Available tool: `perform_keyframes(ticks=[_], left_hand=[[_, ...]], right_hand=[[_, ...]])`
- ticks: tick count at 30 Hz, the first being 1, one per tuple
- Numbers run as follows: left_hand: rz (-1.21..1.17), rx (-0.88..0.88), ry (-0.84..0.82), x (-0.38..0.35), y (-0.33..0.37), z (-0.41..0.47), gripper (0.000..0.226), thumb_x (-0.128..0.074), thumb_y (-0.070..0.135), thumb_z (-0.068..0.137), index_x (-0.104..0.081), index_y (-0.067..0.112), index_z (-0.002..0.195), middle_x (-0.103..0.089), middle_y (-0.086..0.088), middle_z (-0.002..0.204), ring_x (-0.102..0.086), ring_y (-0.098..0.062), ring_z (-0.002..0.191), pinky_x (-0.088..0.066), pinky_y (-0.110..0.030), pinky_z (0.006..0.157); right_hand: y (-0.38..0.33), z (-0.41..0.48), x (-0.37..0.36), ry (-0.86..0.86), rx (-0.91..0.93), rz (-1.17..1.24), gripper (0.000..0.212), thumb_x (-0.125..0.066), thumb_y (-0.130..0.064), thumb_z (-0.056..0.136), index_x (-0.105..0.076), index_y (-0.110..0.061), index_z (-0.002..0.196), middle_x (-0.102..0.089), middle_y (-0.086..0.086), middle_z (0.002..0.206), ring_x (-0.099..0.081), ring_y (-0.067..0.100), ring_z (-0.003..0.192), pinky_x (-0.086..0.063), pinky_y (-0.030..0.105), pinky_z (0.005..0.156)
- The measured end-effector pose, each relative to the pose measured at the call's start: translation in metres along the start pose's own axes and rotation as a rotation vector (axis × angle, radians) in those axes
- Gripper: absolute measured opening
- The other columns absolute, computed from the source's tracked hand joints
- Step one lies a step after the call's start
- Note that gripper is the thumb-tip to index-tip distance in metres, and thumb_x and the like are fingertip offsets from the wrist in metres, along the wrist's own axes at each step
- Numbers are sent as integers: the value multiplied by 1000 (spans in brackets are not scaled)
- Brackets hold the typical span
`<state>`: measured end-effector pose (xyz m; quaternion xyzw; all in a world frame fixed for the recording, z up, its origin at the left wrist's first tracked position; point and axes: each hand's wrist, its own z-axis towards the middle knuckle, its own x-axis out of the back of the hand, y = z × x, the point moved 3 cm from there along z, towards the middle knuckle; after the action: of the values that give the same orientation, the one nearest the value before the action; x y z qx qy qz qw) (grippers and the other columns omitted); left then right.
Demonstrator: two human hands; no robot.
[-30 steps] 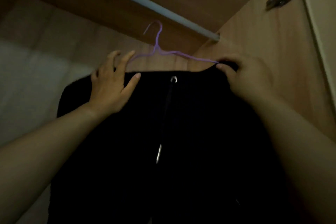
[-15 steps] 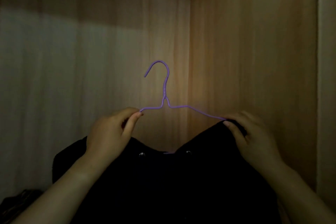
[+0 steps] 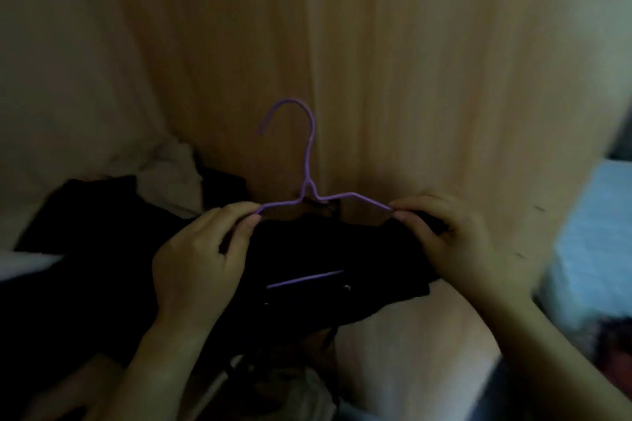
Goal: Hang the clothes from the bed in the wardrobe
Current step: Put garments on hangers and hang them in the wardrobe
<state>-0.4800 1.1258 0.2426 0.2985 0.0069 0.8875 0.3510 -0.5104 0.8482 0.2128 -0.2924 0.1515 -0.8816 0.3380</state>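
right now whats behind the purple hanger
Behind the purple hanger stand the wooden wardrobe panels. Lower left lies a pale crumpled cloth. The black garment on the hanger, the left hand and the right hand cover what lies lower down.

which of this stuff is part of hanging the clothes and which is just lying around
In the job: purple hanger, pinched by left hand and right hand; black garment on it; wardrobe wall.
Lying about: dark clothes heap, left; white cloth behind it; blurred blue surface, right.
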Motion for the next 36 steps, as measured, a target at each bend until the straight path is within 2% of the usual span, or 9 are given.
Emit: perform_keyframes(ticks=[4,10,14,17,21,27,30,33,36], left_hand=[[-180,-108,-102,-34,90,-16,25,-50,35,90,-72,23,95,-71,6,89,-57,-10,86,-38,-17,63],[-446,-191,-272,-82,237,-62,18,-55,34,89,-70,26,91,-65,12,79,-56,-9,76,-38,-19,62],[-567,-219,-384,-111,349,-106,11,-59,31,86,-70,26,87,-54,18,71,-55,-7,71,-38,-20,59],[-644,-256,-467,-129,437,-139,14,-58,36,87,-69,27,87,-61,13,70,-57,-9,67,-41,-25,59],[-811,-293,-576,-150,537,-171,24,-54,42,86,-71,24,85,-65,14,72,-60,-4,68,-42,-20,62],[-839,-228,-640,-182,600,-178,21,-59,40,88,-72,24,84,-63,16,71,-57,1,71,-35,-2,61],[-842,-185,-620,-205,619,-163,21,-57,42,87,-70,27,82,-61,20,68,-57,0,67,-39,-9,60],[-844,-128,-611,-239,630,-146,26,-54,50,85,-68,29,81,-63,13,67,-57,-6,61,-47,-27,61],[-835,-87,-660,-290,638,-139,30,-50,56,82,-65,31,83,-64,8,70,-58,-5,62,-47,-30,60]], right_hand=[[4,-78,103,143,-137,-161,11,-60,-19,86,-69,-23,89,-63,-19,90,-59,-6,87,-41,11,82],[14,-200,245,280,-325,-356,7,-64,-19,85,-71,-18,87,-67,-1,82,-61,6,80,-44,19,77],[16,-283,347,338,-437,-448,8,-65,-19,84,-71,-19,88,-68,-4,86,-61,6,83,-45,20,81],[12,-342,425,373,-520,-526,8,-64,-20,84,-69,-25,88,-67,-6,85,-61,2,83,-44,18,80],[7,-403,509,415,-627,-606,9,-68,-18,83,-69,-25,88,-67,-5,83,-63,6,80,-47,21,78],[35,-412,575,394,-616,-640,9,-65,-21,85,-72,-21,90,-67,-4,81,-63,8,78,-47,21,76],[66,-397,594,403,-588,-635,8,-66,-20,85,-71,-23,90,-67,-4,83,-62,6,80,-46,20,77],[108,-379,608,398,-589,-629,7,-67,-18,85,-73,-16,89,-66,-6,83,-61,5,80,-45,18,78],[162,-367,616,357,-629,-627,7,-68,-20,84,-73,-19,89,-63,-10,82,-59,2,80,-43,15,77]])
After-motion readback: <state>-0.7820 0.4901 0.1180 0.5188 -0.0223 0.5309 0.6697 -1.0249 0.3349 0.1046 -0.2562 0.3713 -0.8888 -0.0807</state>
